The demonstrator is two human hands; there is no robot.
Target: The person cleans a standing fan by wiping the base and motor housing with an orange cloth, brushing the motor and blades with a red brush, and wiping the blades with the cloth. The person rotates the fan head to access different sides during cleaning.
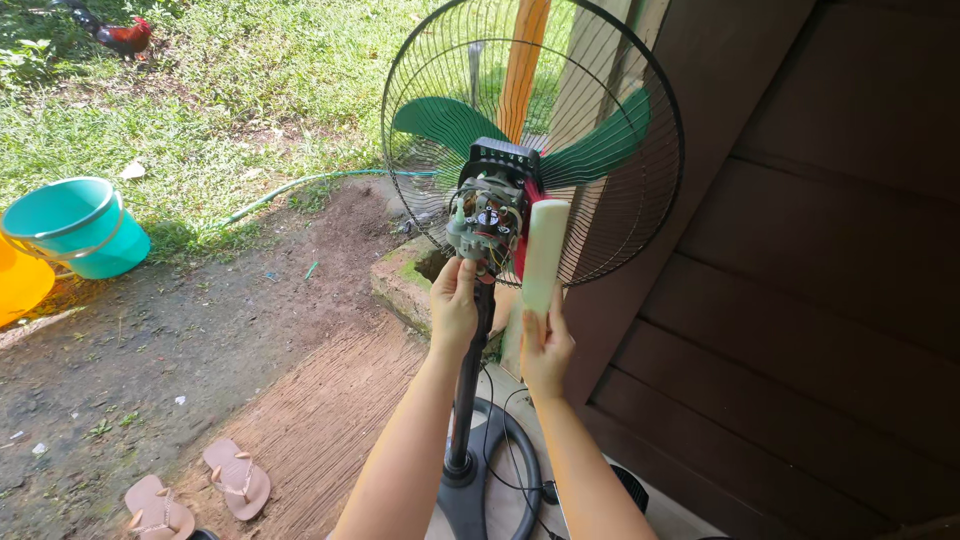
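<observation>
In the head view a standing fan (532, 140) rises at the centre, its rear housing off so the bare motor (487, 218) with its wiring faces the camera. Green blades (600, 150) spread at 10 and 2 o'clock from the motor, inside the round black wire guard (660, 230).

The left hand (453, 305) sits at 6 o'clock of the motor, fingers closed around the grey lower part of the motor assembly where it meets the black pole (470, 380). The right hand (545, 345), at 4 o'clock from the motor, is clamped on the lower end of a pale cream cylinder (544, 255), held upright just beside the motor on its 3 o'clock side and covering part of the guard behind it. The two hands are near each other, with the pole between them.

The pole drops to a dark ring base (500, 470) at 6 o'clock, a thin black cord (500, 415) looping over it. A dark brown wooden wall (800, 270) fills the 3 o'clock side, close behind the guard. An orange post (522, 60) stands beyond the fan at 12 o'clock.

At 9 o'clock a teal bucket (75, 225) stands touching an orange container (20, 280). A green hose (300, 188) lies in the grass at 10 o'clock, a rooster (120, 38) at 11 o'clock, and a pair of pink sandals (200, 490) at 7 o'clock.
</observation>
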